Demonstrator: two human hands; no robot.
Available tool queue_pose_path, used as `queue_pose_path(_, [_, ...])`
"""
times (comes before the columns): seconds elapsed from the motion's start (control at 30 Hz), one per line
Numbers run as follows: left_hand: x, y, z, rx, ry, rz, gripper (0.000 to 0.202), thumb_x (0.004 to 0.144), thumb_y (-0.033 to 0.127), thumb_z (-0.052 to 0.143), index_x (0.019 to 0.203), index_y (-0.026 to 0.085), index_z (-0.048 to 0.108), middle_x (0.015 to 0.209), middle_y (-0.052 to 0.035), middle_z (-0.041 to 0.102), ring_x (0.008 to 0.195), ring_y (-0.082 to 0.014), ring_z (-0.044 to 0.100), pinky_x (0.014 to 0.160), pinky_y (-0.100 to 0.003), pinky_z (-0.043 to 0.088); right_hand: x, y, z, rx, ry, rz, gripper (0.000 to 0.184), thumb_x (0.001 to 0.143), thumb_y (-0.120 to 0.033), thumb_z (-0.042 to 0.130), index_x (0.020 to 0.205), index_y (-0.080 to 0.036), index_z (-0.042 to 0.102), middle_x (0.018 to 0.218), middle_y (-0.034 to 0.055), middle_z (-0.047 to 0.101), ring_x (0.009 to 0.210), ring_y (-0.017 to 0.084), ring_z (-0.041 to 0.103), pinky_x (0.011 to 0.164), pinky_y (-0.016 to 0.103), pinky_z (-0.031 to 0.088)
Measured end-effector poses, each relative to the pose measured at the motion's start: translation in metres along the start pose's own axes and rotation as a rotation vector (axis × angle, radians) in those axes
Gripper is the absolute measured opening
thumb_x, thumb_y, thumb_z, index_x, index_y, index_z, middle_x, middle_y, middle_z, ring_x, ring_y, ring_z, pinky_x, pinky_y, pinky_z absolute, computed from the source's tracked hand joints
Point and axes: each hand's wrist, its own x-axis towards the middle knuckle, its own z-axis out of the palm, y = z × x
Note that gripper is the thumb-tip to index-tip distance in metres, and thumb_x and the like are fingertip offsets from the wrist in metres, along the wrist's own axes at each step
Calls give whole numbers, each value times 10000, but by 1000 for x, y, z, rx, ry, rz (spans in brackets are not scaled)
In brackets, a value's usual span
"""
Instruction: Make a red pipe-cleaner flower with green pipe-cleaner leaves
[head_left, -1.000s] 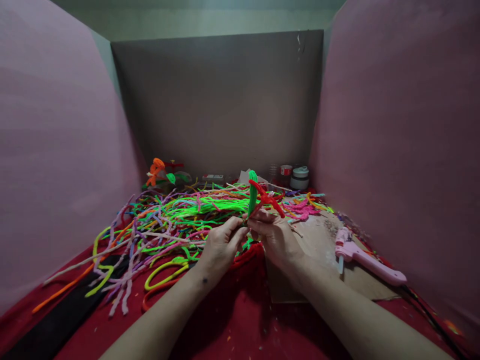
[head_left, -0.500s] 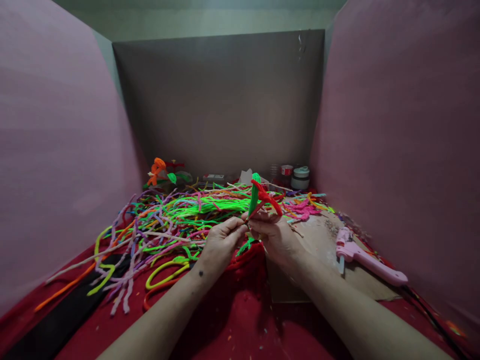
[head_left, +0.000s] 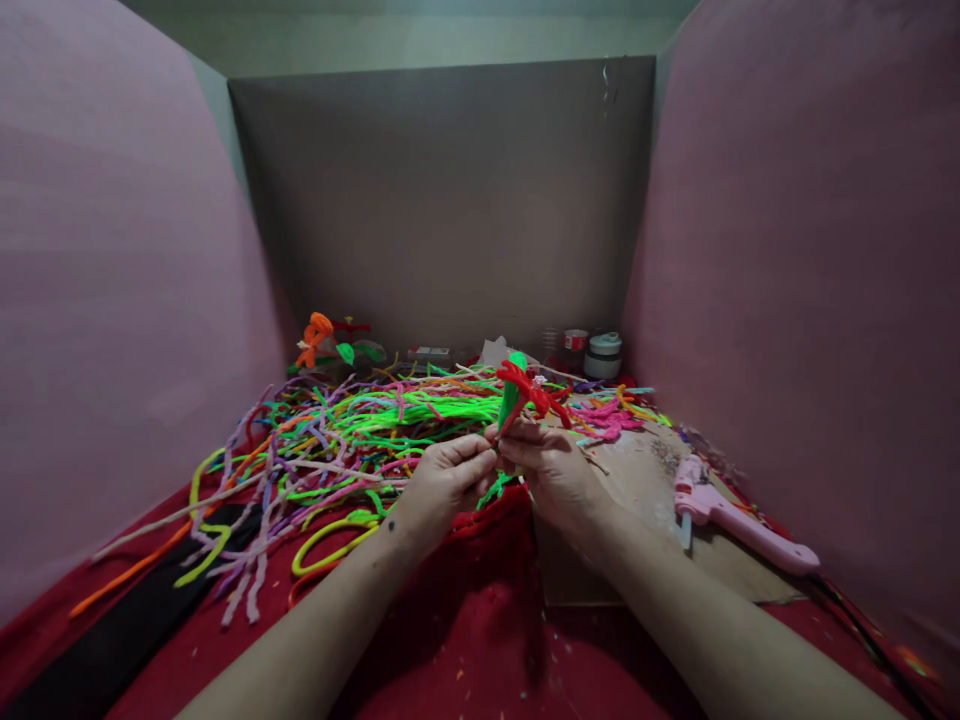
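Between my two hands stands a pipe-cleaner flower (head_left: pixel 538 398) with fuzzy red petals and a small pale centre. A green pipe-cleaner leaf (head_left: pixel 511 388) rises beside the red petals. My left hand (head_left: pixel 453 478) pinches low on the flower's stem with thumb and fingers. Close against it, my right hand (head_left: pixel 551 468) is closed around the base of the flower, just under the petals. Most of the stem is hidden by my fingers.
A heap of colourful pipe cleaners (head_left: pixel 405 410) spreads behind and left of my hands. Yellow-handled scissors (head_left: pixel 319 548) lie by my left forearm. On the right, a pink glue gun (head_left: pixel 739 520) rests on cardboard (head_left: pixel 637 470). An orange flower (head_left: pixel 315 338) stands at the back left.
The flower has turned between my fingers, so its petals and pale centre now face me more. Both hands keep their grip in nearly the same place.
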Motion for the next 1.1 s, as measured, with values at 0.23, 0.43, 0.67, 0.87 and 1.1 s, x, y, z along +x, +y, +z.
queue_pose_path(0.23, [0,0,-5,-157,-143,-57,232,746,351,600,716,125,553,445,66,378,362,-14,222,372,-162,118,-2,-4,5,77,-72,4,110,615,-169,696,724,-176,707,555,-12,580,550,112,475,550,256,346])
queue_pose_path(0.43, [1,-3,-9,-230,-265,-70,206,766,333,582,712,139,535,388,79,354,314,-14,181,344,-166,126,-3,-3,5,60,-53,-26,112,604,-173,706,714,-198,705,616,-6,625,558,120,502,570,271,371])
queue_pose_path(0.67, [2,-4,-5,-193,-197,-61,219,763,353,578,728,139,550,464,59,437,323,-15,278,337,-155,188,-2,1,4,92,-3,-26,67,583,-188,712,645,-176,688,554,-12,589,514,114,479,532,265,383])
queue_pose_path(0.87, [1,-2,3,63,-12,108,178,743,309,598,787,138,586,567,40,514,438,-51,428,441,-185,349,-7,-8,9,58,103,-9,82,562,-166,719,640,-182,700,583,-19,611,516,100,470,520,253,358])
queue_pose_path(1.1, [1,-3,7,83,94,130,216,758,346,565,674,150,530,506,50,493,382,-53,397,388,-188,298,-7,-5,9,-1,103,-20,45,606,-195,701,645,-173,696,590,-16,587,523,92,402,508,248,299])
